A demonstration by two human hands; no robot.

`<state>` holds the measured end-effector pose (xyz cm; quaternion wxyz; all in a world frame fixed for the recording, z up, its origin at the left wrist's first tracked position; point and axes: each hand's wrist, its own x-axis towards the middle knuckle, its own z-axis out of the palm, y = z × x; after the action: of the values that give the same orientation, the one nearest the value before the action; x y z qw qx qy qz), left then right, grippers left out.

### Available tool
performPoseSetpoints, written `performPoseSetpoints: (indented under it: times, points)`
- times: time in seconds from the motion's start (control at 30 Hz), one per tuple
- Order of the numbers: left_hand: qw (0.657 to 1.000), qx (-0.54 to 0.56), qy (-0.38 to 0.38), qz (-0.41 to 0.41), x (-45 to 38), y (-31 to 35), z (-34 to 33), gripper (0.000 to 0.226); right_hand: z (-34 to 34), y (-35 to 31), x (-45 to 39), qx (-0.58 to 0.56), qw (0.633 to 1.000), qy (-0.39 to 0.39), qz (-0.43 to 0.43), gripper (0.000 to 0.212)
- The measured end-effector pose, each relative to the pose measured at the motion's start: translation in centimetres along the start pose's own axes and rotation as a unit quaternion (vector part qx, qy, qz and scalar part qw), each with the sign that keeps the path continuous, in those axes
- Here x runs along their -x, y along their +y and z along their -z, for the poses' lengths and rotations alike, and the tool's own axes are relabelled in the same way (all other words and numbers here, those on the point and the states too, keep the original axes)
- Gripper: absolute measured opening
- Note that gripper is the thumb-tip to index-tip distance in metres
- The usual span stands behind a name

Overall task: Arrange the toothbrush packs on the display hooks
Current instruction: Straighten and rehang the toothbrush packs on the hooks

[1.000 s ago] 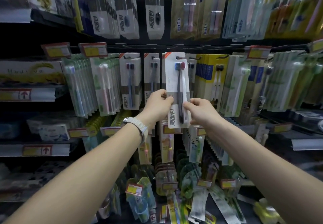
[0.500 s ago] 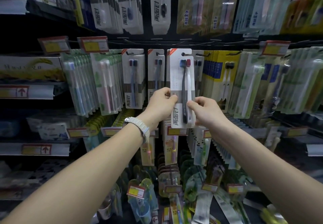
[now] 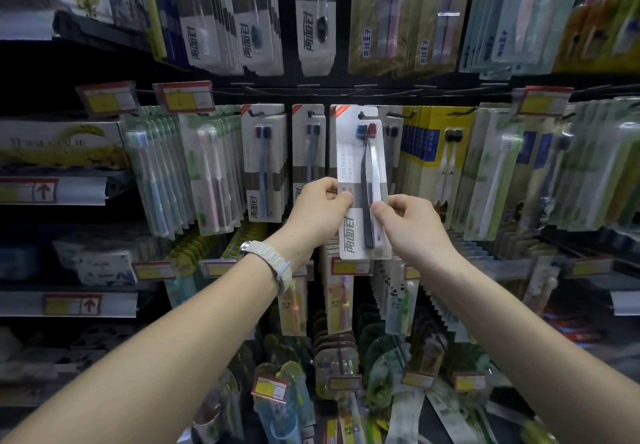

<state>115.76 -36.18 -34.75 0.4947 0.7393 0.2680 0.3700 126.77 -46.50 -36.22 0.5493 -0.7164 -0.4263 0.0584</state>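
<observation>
Both hands pinch the toothbrush pack (image 3: 362, 180) at mid-height, the left hand (image 3: 320, 209) on its left edge and the right hand (image 3: 412, 223) with fingertips on the clear blister, holding it upright before the middle row of display hooks (image 3: 398, 116), its hang-hole near a hook tip. It looks light, a thin card likely to bend, with a slick blister, so gripping the card edges seems safest.

The toothbrush pack (image 3: 362, 180) is matt white card under a glossy clear plastic blister. Left of it, the hanging packs (image 3: 156, 173) show shiny transparent plastic fronts. Above it, thin dark metal hooks (image 3: 398, 115) look smooth. Below and left, a watch strap (image 3: 277, 267) looks like pale ribbed plastic.
</observation>
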Motion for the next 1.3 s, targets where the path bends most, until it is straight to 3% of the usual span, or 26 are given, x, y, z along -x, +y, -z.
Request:
performPoseSetpoints:
  times: [0.2, 0.3, 0.43, 0.57, 0.7, 0.8, 1.07, 1.3]
  points:
    - [1.000, -0.027, 0.007, 0.008, -0.5, 0.1, -0.1, 0.013, -0.4, 0.2, -0.8, 0.015, 1.000, 0.011, 0.004, 0.023]
    - [0.998, -0.059, 0.024, 0.016, -1.1, 0.0, -0.7, 0.015, -1.1, 0.5, -1.2, 0.041, 0.998, 0.036, 0.029, 0.046]
    - [0.996, -0.076, 0.045, 0.023, -2.6, -0.5, -1.2, 0.016, -2.1, 1.0, -2.7, 0.094, 0.993, 0.053, 0.056, 0.048]
    - [0.994, -0.078, 0.067, 0.023, -4.7, -0.8, -1.3, 0.012, -3.0, 1.2, -4.8, 0.136, 0.988, 0.051, 0.060, 0.064]
    - [0.993, -0.078, 0.088, 0.034, -7.5, -2.1, -1.8, 0.018, -4.2, 2.0, -7.6, 0.194, 0.978, 0.053, 0.050, 0.060]
    - [0.990, -0.078, 0.110, 0.031, -9.1, -2.7, -2.4, 0.009, -5.4, 3.1, -9.2, 0.215, 0.974, 0.057, 0.051, 0.056]
    - [0.977, -0.081, 0.196, -0.009, -11.9, -3.7, -4.1, 0.052, -8.0, 4.9, -12.4, 0.235, 0.970, 0.058, 0.018, 0.061]
    - [0.973, -0.165, 0.148, -0.062, -13.1, -5.4, -4.3, 0.056, -9.8, 6.6, -14.1, 0.241, 0.961, 0.107, 0.078, 0.051]
